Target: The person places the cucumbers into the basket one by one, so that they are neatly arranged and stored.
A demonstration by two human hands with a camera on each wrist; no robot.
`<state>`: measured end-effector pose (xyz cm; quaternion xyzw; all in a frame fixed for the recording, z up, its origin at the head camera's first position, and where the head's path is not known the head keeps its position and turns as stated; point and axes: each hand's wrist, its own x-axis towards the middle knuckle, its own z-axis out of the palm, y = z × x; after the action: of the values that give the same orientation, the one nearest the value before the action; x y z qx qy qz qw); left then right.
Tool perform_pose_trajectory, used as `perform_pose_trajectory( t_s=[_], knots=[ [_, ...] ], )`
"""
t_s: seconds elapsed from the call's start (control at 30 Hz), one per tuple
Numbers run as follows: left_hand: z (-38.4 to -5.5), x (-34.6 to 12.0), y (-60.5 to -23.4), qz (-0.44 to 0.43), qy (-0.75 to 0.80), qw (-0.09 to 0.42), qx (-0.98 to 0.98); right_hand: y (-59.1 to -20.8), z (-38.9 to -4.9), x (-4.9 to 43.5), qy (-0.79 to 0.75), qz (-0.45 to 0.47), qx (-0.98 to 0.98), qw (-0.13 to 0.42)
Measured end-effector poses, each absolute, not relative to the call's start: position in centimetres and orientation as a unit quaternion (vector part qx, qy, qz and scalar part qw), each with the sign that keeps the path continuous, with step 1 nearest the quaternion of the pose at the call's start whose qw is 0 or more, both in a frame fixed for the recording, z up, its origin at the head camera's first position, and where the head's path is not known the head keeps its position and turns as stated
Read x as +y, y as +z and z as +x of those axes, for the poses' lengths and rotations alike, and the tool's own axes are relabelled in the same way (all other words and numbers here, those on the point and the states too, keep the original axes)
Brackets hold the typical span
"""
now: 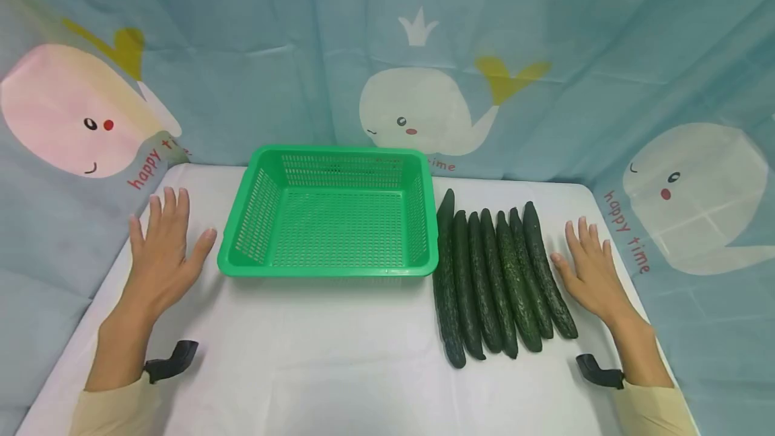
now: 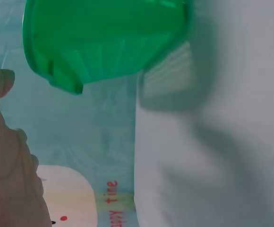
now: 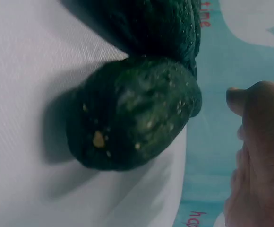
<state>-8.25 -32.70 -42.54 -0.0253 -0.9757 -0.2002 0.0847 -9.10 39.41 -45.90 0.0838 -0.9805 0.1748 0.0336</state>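
Observation:
A green plastic basket (image 1: 329, 272) with slotted walls stands at the back of the table, nothing inside it. To its right lie several dark green cucumbers (image 1: 511, 281), side by side and pointing away from me. My left hand (image 1: 159, 247) is left of the basket, fingers straight and thumb spread toward its corner, holding nothing. Beyond the rightmost cucumber is my right hand (image 1: 592, 273), flat with fingers extended and nothing in it. From the right wrist, one cucumber end (image 3: 132, 113) fills the middle, close to the camera, with the hand's thumb off to the side.
White cloth covers the table (image 1: 339, 355). Pale blue curtains (image 1: 303, 52) printed with whales rise behind it and along both sides. A black wrist-worn piece (image 1: 172, 360) sits at the left cuff, and a similar black piece (image 1: 598, 371) at the right one.

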Motion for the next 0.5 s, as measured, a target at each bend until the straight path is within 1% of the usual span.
perform_pose_trajectory(
  t_s=[0.1, 0.17, 0.23, 0.3, 0.4, 0.5],
  knots=[
    [-9.0, -32.1, -42.5, -0.032, -0.228, 0.094, -0.969, -45.8, -9.1, 38.9, 0.186, 0.084, -0.978, 0.031],
    [-9.6, -31.8, -42.3, -0.041, -0.255, 0.086, -0.962, -45.7, -8.8, 38.6, 0.191, 0.083, -0.978, 0.031],
    [-10.0, -31.4, -42.0, -0.047, -0.285, 0.068, -0.955, -45.6, -8.4, 38.2, 0.196, 0.083, -0.976, 0.032],
    [-10.4, -31.1, -41.8, -0.048, -0.318, 0.039, -0.946, -45.5, -7.9, 38.0, 0.203, 0.084, -0.975, 0.031],
    [-10.0, -30.4, -42.4, -0.043, -0.368, 0.004, -0.929, -45.6, -6.9, 37.9, 0.210, 0.087, -0.973, 0.026],
    [-10.1, -30.5, -41.9, -0.040, -0.401, -0.001, -0.915, -45.8, -7.1, 37.0, 0.234, 0.090, -0.968, 0.020]
  ],
)
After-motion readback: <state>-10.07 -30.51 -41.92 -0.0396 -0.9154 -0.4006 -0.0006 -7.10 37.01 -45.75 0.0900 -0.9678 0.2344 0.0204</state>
